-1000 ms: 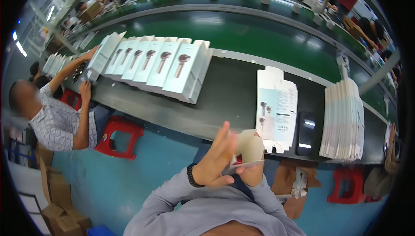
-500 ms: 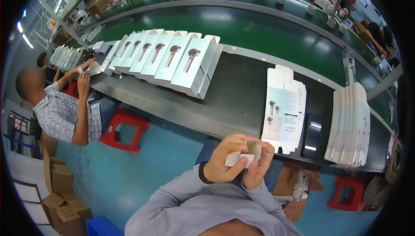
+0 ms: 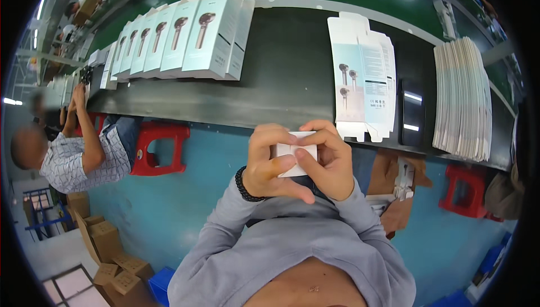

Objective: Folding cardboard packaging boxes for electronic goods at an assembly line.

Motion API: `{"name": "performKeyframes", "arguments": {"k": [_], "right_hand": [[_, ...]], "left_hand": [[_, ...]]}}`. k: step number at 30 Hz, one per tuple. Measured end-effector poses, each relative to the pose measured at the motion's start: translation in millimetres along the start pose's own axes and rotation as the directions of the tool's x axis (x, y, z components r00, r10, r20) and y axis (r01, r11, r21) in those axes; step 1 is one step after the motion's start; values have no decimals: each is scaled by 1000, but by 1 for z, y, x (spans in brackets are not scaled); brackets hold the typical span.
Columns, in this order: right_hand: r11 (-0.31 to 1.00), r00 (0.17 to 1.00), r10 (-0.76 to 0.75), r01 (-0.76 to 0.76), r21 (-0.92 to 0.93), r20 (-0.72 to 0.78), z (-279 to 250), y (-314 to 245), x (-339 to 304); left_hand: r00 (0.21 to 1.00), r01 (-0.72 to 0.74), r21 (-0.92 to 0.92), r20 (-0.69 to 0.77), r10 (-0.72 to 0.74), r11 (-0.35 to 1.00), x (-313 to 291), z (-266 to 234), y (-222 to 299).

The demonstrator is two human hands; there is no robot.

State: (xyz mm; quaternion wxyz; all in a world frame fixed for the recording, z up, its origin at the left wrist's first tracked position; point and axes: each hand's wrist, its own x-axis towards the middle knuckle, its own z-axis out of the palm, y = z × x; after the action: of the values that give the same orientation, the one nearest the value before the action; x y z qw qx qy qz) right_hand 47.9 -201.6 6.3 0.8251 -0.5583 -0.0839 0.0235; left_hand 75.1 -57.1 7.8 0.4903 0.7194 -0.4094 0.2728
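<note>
Holding a small box (image 3: 288, 150) (white where it shows), I have my left grip (image 3: 263, 166) and right grip (image 3: 334, 169) closed around it, just in front of the bench (image 3: 281, 76).

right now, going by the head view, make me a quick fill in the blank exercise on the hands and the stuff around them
1. The black beaded bracelet is on the person's ____ wrist.
2. The box held by both the left hand and the right hand looks ____ in colour.
3. In the picture, the stack of flat cartons stands to the ____ of the black rectangular device.
4. The stool nearest the seated co-worker is coloured ____.

Missing words: left; white; right; red
</note>
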Motion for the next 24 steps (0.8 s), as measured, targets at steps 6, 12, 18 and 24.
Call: {"name": "performKeyframes", "arguments": {"k": [6, 12, 18, 24], "right_hand": [[999, 1000, -9, 8, -49, -22, -6, 8, -4], [980, 992, -120, 113, 165, 37, -3, 17, -4], [883, 957, 58, 84, -461, 284, -5, 13, -4], [775, 900, -243, 404, -486, 361, -19, -15, 9]], "left_hand": [[999, 7, -108, -37, -11, 994, -4, 12, -1], [996, 84, -5, -18, -85, 996, -7, -1, 3], [828, 249, 117, 490, -274, 961, 27, -56, 24], [877, 308, 89, 359, -319, 947, 39, -182, 53]]}}
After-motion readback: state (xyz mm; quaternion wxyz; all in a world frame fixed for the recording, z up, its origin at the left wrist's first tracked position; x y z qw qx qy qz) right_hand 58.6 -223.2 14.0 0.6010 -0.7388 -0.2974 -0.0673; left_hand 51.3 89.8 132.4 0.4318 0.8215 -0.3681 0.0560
